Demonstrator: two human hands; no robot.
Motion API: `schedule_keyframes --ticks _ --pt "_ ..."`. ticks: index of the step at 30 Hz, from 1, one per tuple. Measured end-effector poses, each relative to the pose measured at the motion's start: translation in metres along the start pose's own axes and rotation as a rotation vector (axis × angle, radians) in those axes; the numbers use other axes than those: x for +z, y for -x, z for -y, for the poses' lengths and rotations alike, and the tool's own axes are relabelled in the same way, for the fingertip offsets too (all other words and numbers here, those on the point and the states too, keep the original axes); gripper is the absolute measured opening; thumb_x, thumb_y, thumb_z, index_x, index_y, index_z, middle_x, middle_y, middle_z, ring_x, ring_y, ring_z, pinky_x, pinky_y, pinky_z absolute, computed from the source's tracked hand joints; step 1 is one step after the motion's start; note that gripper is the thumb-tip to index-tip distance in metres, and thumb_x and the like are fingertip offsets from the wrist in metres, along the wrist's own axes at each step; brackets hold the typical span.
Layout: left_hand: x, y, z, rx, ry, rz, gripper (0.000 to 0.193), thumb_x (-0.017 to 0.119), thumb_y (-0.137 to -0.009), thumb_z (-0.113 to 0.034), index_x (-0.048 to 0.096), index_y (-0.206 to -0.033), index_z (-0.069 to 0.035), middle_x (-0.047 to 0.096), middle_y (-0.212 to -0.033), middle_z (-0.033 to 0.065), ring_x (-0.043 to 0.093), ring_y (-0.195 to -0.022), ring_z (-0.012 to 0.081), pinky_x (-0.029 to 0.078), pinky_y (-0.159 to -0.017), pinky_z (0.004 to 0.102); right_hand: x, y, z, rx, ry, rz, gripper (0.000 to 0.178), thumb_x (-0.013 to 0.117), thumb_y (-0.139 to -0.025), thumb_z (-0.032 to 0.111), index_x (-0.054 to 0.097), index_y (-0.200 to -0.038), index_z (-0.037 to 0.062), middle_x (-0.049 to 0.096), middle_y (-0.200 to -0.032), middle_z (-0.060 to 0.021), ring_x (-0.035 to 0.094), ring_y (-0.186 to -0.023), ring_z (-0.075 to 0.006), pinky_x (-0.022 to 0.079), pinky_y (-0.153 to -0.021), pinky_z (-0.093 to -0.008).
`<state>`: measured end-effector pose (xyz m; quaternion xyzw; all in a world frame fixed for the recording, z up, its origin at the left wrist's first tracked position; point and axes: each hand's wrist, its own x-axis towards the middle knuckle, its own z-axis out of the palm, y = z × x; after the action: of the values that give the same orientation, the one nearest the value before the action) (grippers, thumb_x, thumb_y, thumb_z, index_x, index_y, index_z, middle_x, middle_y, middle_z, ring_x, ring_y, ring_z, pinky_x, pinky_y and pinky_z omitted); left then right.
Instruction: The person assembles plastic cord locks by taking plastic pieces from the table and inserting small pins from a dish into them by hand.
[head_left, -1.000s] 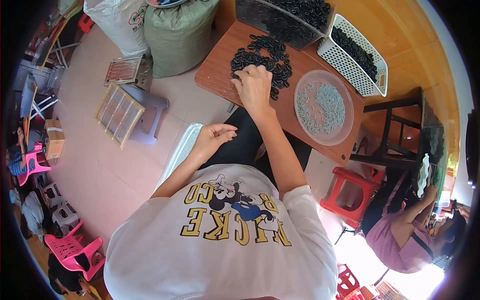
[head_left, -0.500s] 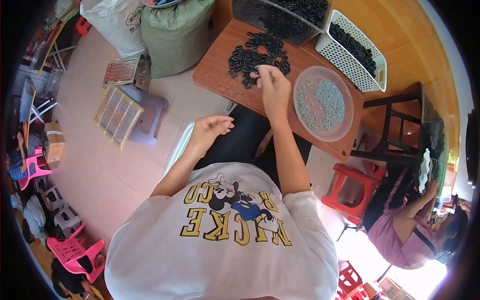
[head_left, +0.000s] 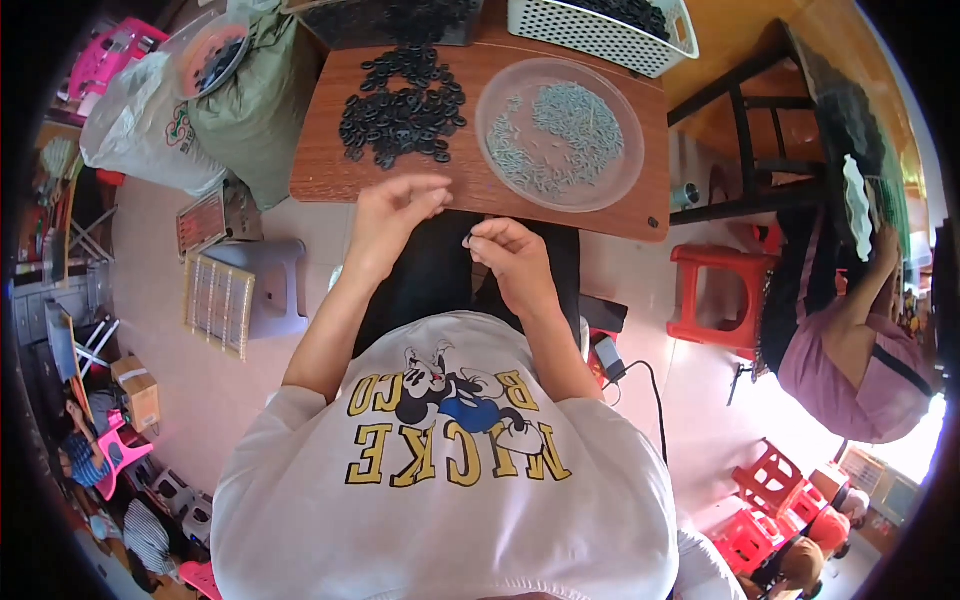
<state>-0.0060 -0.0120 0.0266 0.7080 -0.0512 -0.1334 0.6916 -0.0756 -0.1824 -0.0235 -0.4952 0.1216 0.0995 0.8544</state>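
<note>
Head-worn wide fisheye view, looking down, shirt (head_left: 450,530) close, hands (head_left: 515,265) farther off

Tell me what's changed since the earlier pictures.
The right grip has drawn back from the pile of black pieces to above the lap; whether it pinches anything is unclear. The left grip has moved forward to the near edge of the table. The view has swung. Pile, round tray and white basket stayed in place.
</note>
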Motion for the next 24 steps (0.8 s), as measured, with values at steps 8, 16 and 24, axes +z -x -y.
schedule_keyframes --ticks 8,16,24 --pt "0.068 -0.082 -0.022 0.483 -0.576 0.187 0.014 0.063 -0.076 -0.003 0.065 -0.090 0.000 0.062 -0.083 0.0124 0.062 -0.076 0.0250 0.047 -0.068 0.0324 -0.029 0.028 -0.001 -0.025 -0.026 -0.021 0.022 0.063 -0.078 -0.002 0.064 -0.100 -0.0010 0.064 -0.082 -0.0044 0.060 -0.078 -0.0101 0.045 -0.070 -0.0200" --pt "0.104 -0.139 -0.003 0.594 -0.832 0.412 0.009 0.062 -0.076 -0.002 0.063 -0.084 0.001 0.062 -0.083 0.0146 0.060 -0.079 0.0319 0.047 -0.068 0.0373 -0.069 0.028 -0.035 -0.114 0.078 -0.175 0.020 0.063 -0.078 0.000 0.064 -0.099 -0.0010 0.066 -0.084 -0.0059 0.057 -0.071 -0.0089 0.044 -0.066 -0.0200" --pt "0.119 -0.146 0.005 0.602 -0.880 0.456 0.008 0.062 -0.077 -0.003 0.064 -0.084 0.000 0.062 -0.084 0.0146 0.060 -0.079 0.0319 0.047 -0.068 0.0375 -0.081 0.020 -0.050 -0.166 0.052 -0.190 0.018 0.063 -0.080 0.000 0.064 -0.098 -0.0005 0.066 -0.084 -0.0064 0.057 -0.070 -0.0093 0.045 -0.066 -0.0206"
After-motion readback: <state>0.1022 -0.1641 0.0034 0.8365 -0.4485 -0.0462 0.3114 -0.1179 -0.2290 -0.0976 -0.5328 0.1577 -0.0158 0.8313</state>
